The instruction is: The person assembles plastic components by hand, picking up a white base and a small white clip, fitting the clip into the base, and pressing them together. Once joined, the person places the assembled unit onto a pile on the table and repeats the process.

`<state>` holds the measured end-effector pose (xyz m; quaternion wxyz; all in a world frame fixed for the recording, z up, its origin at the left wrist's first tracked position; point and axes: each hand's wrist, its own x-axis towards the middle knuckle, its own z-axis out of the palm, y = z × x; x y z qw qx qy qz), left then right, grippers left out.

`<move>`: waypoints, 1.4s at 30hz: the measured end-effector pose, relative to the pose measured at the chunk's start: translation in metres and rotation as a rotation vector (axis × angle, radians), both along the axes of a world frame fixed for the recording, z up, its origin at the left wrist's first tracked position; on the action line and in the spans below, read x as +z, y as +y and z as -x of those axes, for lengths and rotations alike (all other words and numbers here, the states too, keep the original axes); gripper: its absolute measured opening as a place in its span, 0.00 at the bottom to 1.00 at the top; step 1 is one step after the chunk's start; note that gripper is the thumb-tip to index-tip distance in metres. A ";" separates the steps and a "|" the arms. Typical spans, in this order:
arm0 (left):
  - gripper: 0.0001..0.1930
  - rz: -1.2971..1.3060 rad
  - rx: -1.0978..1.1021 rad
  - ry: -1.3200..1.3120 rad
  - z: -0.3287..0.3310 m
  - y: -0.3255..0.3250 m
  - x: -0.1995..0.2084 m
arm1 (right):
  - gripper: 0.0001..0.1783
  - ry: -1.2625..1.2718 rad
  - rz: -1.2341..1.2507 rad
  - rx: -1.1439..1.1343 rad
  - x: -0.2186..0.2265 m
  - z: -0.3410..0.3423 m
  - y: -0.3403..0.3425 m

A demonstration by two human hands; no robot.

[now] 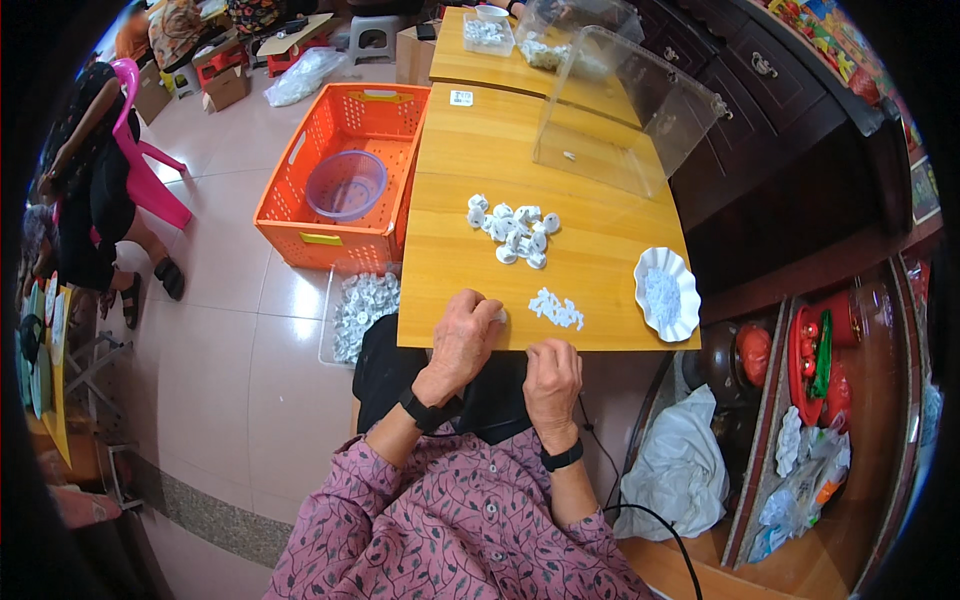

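Pieces (556, 309), small and white, lie just beyond the right hand (553, 378).

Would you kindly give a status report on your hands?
Left hand, small white piece at fingertips; right hand at near edge of yellow wooden table, grip hidden. Small white pieces heaped ahead. White scalloped dish at right, blocking neither hand.

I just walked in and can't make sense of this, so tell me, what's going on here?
A seated person works at a yellow table. The left hand has a small white piece at its fingertips, though its grip is unclear. The right hand is curled at the table's near edge; whether it holds anything is hidden. Just ahead lie loose white bits, with a pile of white knobs beyond. A white dish of pale pieces sits to the right.
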<state>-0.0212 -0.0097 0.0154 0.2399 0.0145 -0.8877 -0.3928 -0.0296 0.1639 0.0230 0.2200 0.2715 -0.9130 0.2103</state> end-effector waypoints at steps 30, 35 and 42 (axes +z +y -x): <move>0.14 -0.110 0.129 0.174 -0.015 0.004 0.002 | 0.07 -0.536 0.606 -0.109 -0.011 0.018 0.000; 0.11 -0.092 0.115 0.252 -0.019 0.009 0.001 | 0.07 -0.546 0.608 -0.111 -0.014 0.018 0.000; 0.06 -0.603 -0.083 -0.074 -0.032 0.025 0.002 | 0.12 -0.859 1.087 -0.029 0.012 0.007 -0.006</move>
